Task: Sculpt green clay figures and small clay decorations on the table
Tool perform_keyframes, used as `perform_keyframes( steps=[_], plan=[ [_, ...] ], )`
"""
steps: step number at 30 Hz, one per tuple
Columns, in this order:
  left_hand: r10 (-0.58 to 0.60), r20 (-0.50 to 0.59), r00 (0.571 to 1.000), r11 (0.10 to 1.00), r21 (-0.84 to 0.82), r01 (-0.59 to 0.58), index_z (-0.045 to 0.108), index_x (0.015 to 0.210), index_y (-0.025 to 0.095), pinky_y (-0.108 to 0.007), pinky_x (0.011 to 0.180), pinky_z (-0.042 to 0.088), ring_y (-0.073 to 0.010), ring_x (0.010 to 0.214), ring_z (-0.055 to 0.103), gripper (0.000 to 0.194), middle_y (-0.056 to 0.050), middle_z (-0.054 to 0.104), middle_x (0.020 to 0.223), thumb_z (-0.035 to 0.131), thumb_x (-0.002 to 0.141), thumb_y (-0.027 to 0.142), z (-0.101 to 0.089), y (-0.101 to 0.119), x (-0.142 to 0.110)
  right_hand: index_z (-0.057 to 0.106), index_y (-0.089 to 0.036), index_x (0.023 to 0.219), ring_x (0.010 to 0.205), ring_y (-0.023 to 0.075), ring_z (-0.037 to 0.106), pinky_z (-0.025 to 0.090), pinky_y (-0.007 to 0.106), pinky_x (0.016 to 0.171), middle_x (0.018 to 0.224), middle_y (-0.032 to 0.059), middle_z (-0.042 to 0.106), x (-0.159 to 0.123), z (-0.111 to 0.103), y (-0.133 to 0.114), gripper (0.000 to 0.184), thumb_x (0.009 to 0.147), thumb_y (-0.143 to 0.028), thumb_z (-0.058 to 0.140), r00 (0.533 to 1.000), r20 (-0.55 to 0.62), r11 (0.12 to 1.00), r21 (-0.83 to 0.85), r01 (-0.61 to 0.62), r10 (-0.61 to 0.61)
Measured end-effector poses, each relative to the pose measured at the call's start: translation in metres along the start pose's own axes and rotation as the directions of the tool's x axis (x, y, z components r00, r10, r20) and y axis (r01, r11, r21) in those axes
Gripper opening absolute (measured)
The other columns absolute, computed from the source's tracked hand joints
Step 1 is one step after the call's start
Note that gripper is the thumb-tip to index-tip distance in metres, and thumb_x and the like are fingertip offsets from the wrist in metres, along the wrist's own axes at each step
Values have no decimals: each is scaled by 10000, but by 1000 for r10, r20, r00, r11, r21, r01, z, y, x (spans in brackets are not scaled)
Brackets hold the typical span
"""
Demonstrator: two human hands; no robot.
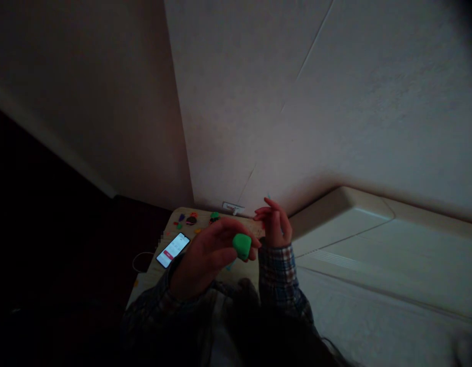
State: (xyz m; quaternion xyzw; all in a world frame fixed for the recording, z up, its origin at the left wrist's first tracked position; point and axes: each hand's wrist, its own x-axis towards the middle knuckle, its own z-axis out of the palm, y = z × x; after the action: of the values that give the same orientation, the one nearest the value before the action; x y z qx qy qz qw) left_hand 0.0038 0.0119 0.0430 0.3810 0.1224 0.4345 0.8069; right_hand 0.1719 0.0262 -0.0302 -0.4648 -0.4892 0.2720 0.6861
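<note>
My left hand (215, 252) is raised over the small table, its fingers curved around a bright green rounded lump (242, 246) that looks like modelling clay. The lump rests between the thumb and fingers, its front face showing. To the right, my right hand (274, 223) is held up near the wall with its fingers apart, and nothing shows clearly in it. A faint bluish speck appears by its raised fingertip, too small to make out. Behind my left hand lie small coloured pieces, among them a dark round piece with stripes (191, 220) and a green-topped piece (214, 216).
A lit phone (173, 250) lies on the left of the wooden table (154, 275), with a white cable (138, 259) beside it. The wall (251, 102) rises just behind the table. A cream-coloured headboard-like panel (346, 224) stands at the right. The lighting is dim.
</note>
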Motion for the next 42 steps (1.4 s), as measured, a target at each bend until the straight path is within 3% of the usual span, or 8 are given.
perform_keyframes(
  steps=[3,7,12,19,24,28,34,42],
  plan=[
    [14,1,1000,1000,-8,-14,683,900,178,-237,637,466,-121,677,605,224,-28,701,818,776,714,261,0,0,1,624,-220,1152,585,132,613,495,294,552,764,21,663,3,-1,-26,358,944,-425,417,993,-68,981,164,106,-96],
    [17,6,1000,1000,16,-17,677,879,171,-235,610,445,-114,642,558,265,-24,657,775,793,690,316,-3,-1,2,692,-252,1069,427,122,534,408,268,429,568,-9,611,0,4,-70,370,914,-495,460,979,-106,961,198,192,-174],
    [25,60,998,999,37,-27,681,877,180,-233,604,438,-105,616,516,201,-9,609,738,749,737,308,-9,-4,2,708,-305,995,349,122,524,422,269,438,434,-53,585,-12,2,-95,355,932,-516,429,981,85,961,232,154,-177],
    [24,68,997,1000,9,-25,691,880,187,-208,600,438,-94,618,527,170,1,608,726,740,757,294,-10,-5,3,741,-237,967,384,147,562,439,288,439,455,-3,644,-14,-2,-101,471,967,-492,344,891,302,923,288,255,-340],
    [5,48,999,1000,13,-6,684,856,184,-205,594,450,-94,615,556,179,2,629,726,764,731,285,-9,-3,2,726,-243,811,318,134,513,403,284,402,414,-33,615,-16,7,-103,419,936,-507,426,930,240,928,319,194,-277],
    [22,59,998,1000,12,-23,690,860,182,-224,605,475,-111,627,594,166,-11,673,755,759,736,268,-9,-4,2,618,-257,768,267,99,425,349,238,351,399,-78,590,-20,18,-107,338,932,-498,448,969,219,906,423,14,-118],
    [29,26,999,999,24,-30,702,885,190,-241,646,496,-128,653,630,270,-3,707,753,822,666,293,-5,-3,4,553,-263,795,289,92,371,297,197,334,390,-90,522,-26,27,-105,288,969,-431,396,944,326,809,567,-154,-49],
    [64,50,997,998,-15,-63,732,903,222,-177,655,488,-87,704,637,214,11,706,839,800,708,280,-2,-1,5,595,-251,785,364,121,383,407,267,487,410,-59,549,-26,21,-102,277,967,-359,415,947,320,846,513,-147,-29]
  ],
)
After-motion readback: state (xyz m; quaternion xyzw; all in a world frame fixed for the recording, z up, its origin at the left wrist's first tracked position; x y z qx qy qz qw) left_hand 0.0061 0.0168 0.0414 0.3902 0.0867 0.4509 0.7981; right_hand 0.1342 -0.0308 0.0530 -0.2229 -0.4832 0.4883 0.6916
